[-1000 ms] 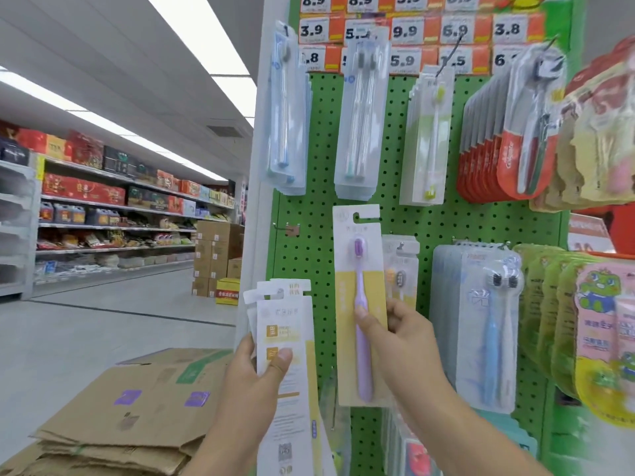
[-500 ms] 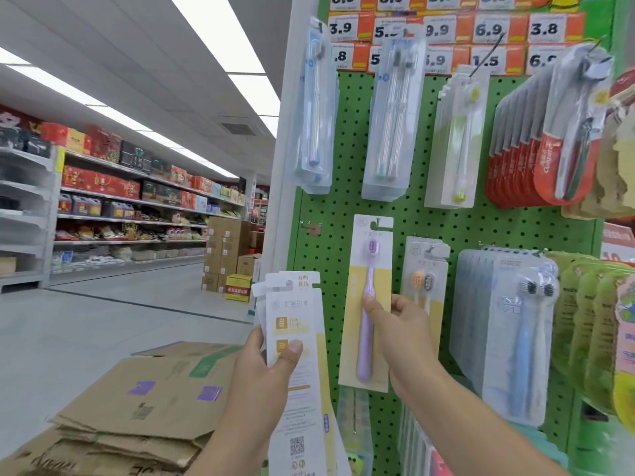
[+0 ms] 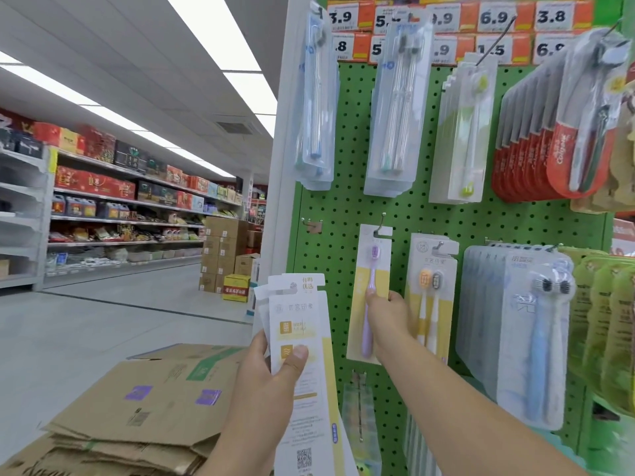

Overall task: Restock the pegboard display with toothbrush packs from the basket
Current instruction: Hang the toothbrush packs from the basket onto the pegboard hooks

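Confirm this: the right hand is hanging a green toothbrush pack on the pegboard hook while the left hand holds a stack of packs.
Wrong in one respect: the head view shows the right hand hanging a purple toothbrush pack, not green, on the pegboard hook. The left hand does hold a stack of packs.

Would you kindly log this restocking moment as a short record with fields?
setting: shop aisle, green pegboard
right hand: holds purple pack at its middle, its hang slot at a hook
left hand: grips spare packs, backs showing
neighbour: orange pack hangs right of the purple one
free hook: left of the purple pack
below left: flattened cartons
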